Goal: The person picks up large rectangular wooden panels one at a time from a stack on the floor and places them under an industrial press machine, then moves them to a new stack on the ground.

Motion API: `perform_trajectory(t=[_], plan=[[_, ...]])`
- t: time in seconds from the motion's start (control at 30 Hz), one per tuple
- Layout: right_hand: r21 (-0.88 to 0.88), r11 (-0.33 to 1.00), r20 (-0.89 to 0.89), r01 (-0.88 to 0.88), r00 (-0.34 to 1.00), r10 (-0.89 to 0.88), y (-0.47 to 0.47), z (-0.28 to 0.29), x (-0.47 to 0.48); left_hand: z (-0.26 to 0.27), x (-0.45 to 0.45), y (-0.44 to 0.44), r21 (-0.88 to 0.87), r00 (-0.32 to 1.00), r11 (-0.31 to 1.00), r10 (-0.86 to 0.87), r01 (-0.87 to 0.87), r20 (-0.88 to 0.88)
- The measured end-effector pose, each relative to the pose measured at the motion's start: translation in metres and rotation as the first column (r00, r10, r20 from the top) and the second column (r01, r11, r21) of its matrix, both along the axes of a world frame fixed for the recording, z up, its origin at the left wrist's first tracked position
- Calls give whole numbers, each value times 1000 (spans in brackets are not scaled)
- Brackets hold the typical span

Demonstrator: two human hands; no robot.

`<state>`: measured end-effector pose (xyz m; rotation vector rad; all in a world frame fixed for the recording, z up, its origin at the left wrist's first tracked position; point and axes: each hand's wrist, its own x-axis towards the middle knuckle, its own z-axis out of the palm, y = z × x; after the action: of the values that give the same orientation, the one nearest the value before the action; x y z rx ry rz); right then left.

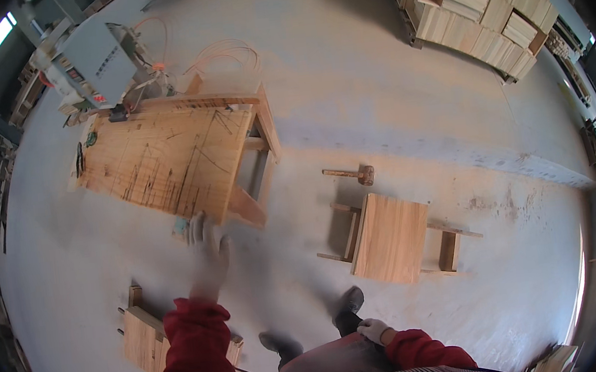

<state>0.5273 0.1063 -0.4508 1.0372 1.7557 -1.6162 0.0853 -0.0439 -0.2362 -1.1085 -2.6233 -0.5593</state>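
My left hand [208,250], in a pale glove and blurred, reaches forward beside the near corner of a wooden workbench [164,156] with pencil-like marks. Its fingers look extended and apart, and I see nothing held in it. A small bluish-green object [180,227] lies close to the fingertips; whether they touch is unclear. My right hand [373,330], also gloved, is low at my thigh, its fingers curled by the apron; what it grips, if anything, cannot be told. In front to the right, a wooden stool-like piece [391,239] rests on the floor, with a mallet [365,175] lying beyond it.
A grey machine [97,65] with hoses stands behind the bench. Another partly assembled wooden piece [143,344] lies on the floor at lower left. Stacked wooden boxes or drawers [476,20] stand at upper right. My shoes [349,301] are on the floor between the bench and the stool-like piece.
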Motion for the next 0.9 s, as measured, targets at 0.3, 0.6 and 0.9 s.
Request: perform_trajectory(t=[0.3,0.6,0.9], plan=[[-161,705,332,691,710,-621,127,-93,3,-36,-64,79,-395,969,885,218,-248,-119],[-140,156,619,978,210,-757,104,-246,-58,-28,-71,79,-315,990,939,143,-137,-2],[58,-509,615,859,-433,-659,94,-348,-104,-34,-70,77,-315,965,921,257,-231,43]])
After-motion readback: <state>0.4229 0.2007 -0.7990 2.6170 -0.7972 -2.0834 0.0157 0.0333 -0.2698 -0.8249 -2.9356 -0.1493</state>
